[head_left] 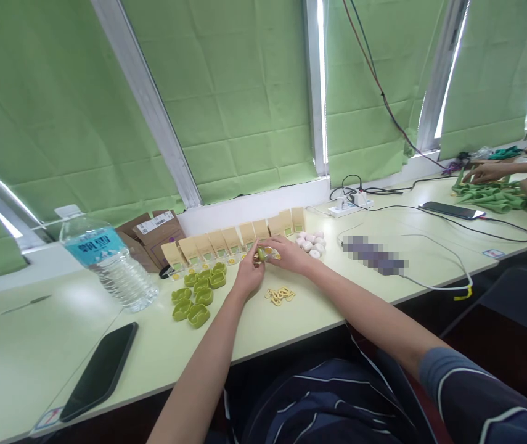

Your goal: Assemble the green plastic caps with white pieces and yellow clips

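Observation:
Both hands meet at the row of small clear boxes with kraft-paper flaps. My left hand pinches a small green piece, which has something clear around it. From the other side my right hand closes on the same piece, its fingers bent over the top. What the fingertips touch is partly hidden. Left of my hands lie several olive-green moulded pieces. Just below them is a small heap of pale yellow ring-like bits. Beyond my right hand sit several round white and pinkish pieces.
At left stand a large water bottle and a cardboard box, with a black phone nearer. A power strip, cables and another phone lie rightward. Another person's hands work over green pieces at far right.

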`<state>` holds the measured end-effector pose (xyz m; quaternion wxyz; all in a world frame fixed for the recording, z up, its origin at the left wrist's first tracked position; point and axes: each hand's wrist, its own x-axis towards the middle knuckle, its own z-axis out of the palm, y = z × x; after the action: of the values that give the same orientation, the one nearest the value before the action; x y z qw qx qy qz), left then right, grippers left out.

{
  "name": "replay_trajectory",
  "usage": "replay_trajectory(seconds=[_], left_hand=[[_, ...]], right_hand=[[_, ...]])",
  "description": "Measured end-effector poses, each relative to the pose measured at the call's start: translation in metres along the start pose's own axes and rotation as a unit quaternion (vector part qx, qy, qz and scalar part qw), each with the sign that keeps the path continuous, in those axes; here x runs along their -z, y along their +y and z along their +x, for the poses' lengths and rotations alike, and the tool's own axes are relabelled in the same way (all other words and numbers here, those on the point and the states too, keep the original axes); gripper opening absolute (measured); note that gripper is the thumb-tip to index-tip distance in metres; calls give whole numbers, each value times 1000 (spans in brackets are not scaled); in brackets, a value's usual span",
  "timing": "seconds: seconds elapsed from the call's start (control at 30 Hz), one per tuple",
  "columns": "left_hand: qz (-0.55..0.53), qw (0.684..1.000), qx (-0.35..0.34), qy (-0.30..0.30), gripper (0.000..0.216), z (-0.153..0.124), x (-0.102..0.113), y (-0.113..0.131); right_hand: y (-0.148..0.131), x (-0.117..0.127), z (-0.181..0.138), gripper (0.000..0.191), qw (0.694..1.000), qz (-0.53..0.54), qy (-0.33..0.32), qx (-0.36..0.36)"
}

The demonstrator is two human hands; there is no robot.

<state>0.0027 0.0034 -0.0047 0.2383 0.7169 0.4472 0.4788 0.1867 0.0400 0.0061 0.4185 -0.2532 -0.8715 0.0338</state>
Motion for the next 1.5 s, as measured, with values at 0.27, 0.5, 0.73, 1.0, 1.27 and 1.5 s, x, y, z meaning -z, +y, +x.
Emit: replay_trajectory(seconds=[0.27, 0.5, 0.73, 1.0, 1.27, 1.5], left_hand=[[-35, 999, -18, 1, 82, -2, -2, 5], [-36, 999, -4, 29, 62, -2, -2, 8], [-10, 1000, 7, 22, 55, -3, -3, 13], [8, 1000, -11, 19, 54, -3, -4, 17], [36, 998, -26, 33, 52, -3, -2, 21], [62, 995, -43, 58, 50, -2, -1, 16]], right_hand=[[-12, 9, -2, 51, 998, -21, -23, -46], [-13, 11, -2, 47, 997, -17, -19, -71], [-11, 9, 0, 51, 992, -26, 4, -123], [-17, 13, 1, 49, 989, -18, 9, -149], [-22, 11, 1, 49, 989, 2, 21, -149], [-21, 10, 2, 52, 990, 27, 24, -133]])
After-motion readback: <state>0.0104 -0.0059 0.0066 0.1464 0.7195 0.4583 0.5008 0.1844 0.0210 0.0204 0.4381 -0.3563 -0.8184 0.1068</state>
